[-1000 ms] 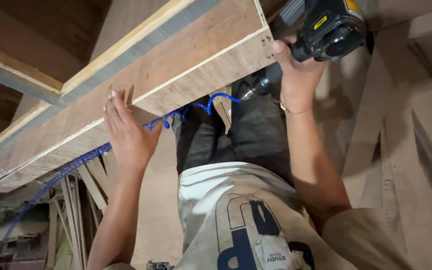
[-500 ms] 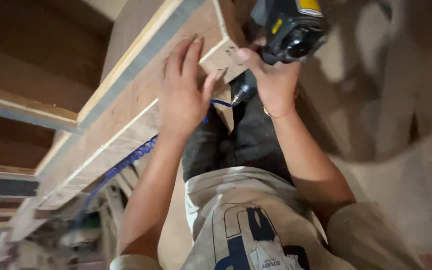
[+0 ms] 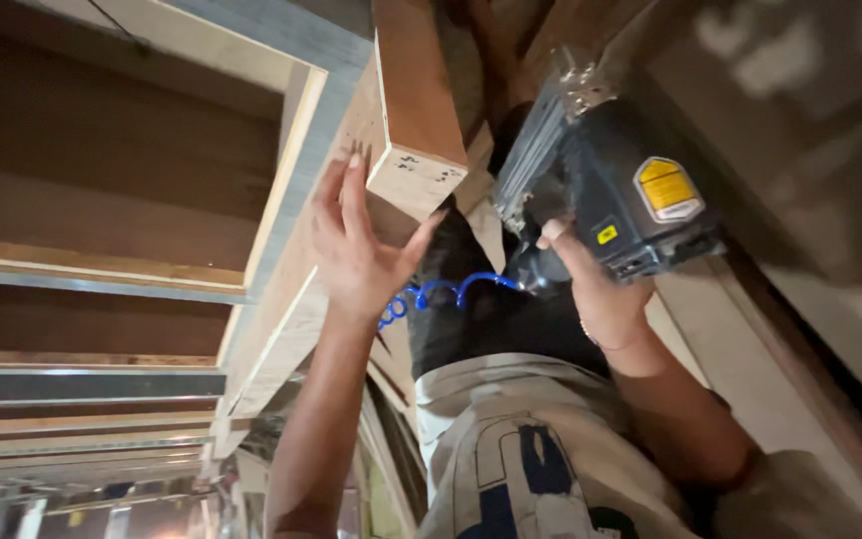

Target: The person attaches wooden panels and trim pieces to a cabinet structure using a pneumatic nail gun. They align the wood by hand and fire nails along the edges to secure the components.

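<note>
Head view: the left hand [image 3: 356, 255] lies flat, fingers spread, against the end of a wooden frame [image 3: 406, 120] of pale boards, its grip pinching nothing. Right of the frame, the right hand [image 3: 591, 289] wraps its grip shut round a dark nail gun [image 3: 611, 180]. A blue coiled hose [image 3: 441, 292] hangs below the frame. Behind it, dim wooden beams [image 3: 92, 260].

One nail gun, one hose, one board end, my two hands.

I count one black nail gun [image 3: 611, 195], one blue coiled hose [image 3: 441, 294], one wooden board [image 3: 416, 130], my left hand [image 3: 361, 250] and my right hand [image 3: 596, 294].
</note>
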